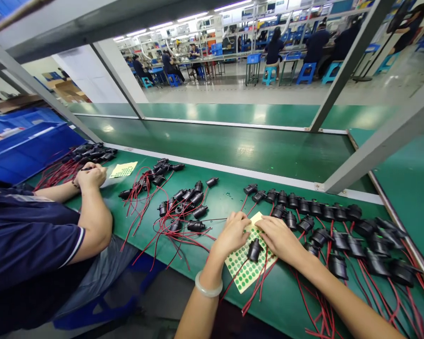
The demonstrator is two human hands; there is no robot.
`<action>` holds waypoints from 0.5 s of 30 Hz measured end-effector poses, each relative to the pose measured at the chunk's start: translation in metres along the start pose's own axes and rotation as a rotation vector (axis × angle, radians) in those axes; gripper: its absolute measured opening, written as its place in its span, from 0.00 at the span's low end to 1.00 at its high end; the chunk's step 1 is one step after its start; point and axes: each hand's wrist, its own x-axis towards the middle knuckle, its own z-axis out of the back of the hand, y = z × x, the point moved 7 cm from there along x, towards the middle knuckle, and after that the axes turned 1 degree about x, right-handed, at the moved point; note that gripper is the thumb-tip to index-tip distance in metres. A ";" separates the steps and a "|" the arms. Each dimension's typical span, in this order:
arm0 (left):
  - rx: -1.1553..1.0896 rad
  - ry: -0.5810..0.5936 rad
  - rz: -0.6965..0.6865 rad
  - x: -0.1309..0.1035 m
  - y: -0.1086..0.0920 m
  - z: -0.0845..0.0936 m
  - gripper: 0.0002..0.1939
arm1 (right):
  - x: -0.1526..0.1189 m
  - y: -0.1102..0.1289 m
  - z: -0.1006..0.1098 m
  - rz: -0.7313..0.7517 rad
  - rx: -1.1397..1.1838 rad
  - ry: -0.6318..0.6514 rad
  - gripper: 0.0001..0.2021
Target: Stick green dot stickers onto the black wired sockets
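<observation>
A pale yellow sheet with rows of green round stickers [240, 269] lies on the green table in front of me. On it rests a black cylindrical part [254, 250] with red wires. My left hand [234, 230] is at the sheet's upper left edge, its fingers bent and pressed together; what they hold, if anything, is too small to make out. Across from it, my right hand [276, 234] touches the sheet's upper right, fingers bent towards the top corner. Whether a sticker is between its fingertips cannot be seen.
Rows of black parts with red wires [353, 245] cover the table at right. Another pile [187, 202] lies left of my hands. A co-worker's hands [92, 175] are near a second sticker sheet [124, 170]. Metal posts [334, 101] rise behind the table.
</observation>
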 end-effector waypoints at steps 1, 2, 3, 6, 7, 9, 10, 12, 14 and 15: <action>0.001 0.000 0.016 0.000 0.003 0.001 0.13 | 0.001 0.000 -0.002 0.004 0.000 0.011 0.11; 0.004 -0.001 0.032 0.000 0.005 0.002 0.12 | 0.003 0.000 -0.004 0.009 0.000 0.021 0.11; 0.007 -0.001 0.046 0.000 0.007 0.002 0.11 | 0.005 0.000 -0.006 0.014 -0.001 0.029 0.10; 0.012 0.004 0.070 0.001 0.008 0.002 0.10 | 0.010 0.001 -0.012 0.028 -0.007 0.055 0.07; 0.012 0.006 0.076 0.002 0.008 0.002 0.09 | 0.012 0.001 -0.014 0.030 -0.011 0.063 0.06; 0.009 0.011 0.088 0.002 0.009 0.001 0.08 | 0.013 0.002 -0.017 0.032 -0.021 0.077 0.04; 0.006 0.013 0.093 0.002 0.009 0.002 0.08 | 0.014 0.002 -0.017 0.031 -0.026 0.082 0.04; -0.003 0.015 0.102 0.000 0.012 0.005 0.08 | 0.014 0.002 -0.017 0.030 -0.034 0.091 0.04; -0.014 0.012 0.116 -0.003 0.016 0.010 0.08 | 0.015 0.002 -0.016 0.028 -0.039 0.100 0.03; -0.018 0.008 0.127 -0.006 0.019 0.013 0.08 | 0.016 0.003 -0.015 0.028 -0.039 0.105 0.03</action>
